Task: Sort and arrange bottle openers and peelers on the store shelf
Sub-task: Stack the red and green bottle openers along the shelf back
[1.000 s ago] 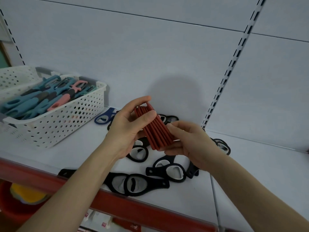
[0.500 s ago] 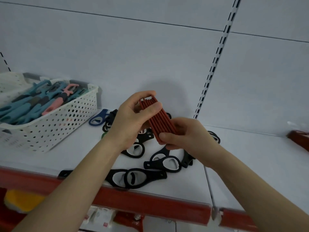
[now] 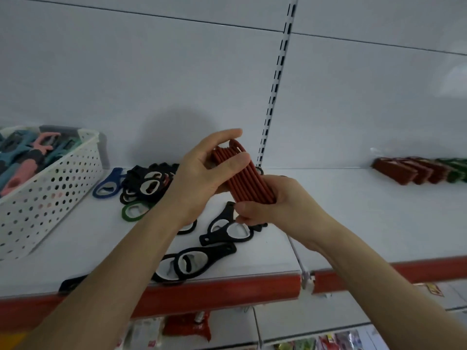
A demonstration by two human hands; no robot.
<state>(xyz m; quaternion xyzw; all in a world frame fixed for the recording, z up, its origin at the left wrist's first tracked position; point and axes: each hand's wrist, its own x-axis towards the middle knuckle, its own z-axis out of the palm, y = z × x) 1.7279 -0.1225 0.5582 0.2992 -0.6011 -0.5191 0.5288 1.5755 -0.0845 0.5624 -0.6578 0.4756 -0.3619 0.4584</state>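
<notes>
With the left hand point(image 3: 199, 178), pinched the top of a stack of brick-red, flat bottle openers point(image 3: 249, 180), thumb laid across its front. With the right hand point(image 3: 275, 200), wrapped the lower end. Held the stack tilted above the white metal store shelf point(image 3: 353, 213), over loose black loop-shaped bottle openers point(image 3: 222, 232). Looked light and stiff, yet likely to fan apart or slide sideways. Judged best clamped at both ends, edges squared. Could not count the pieces, nor see the base inside the right palm. Far right, made out a blurred row of red openers point(image 3: 404, 170), beyond it something green, cut off by the frame edge.
</notes>
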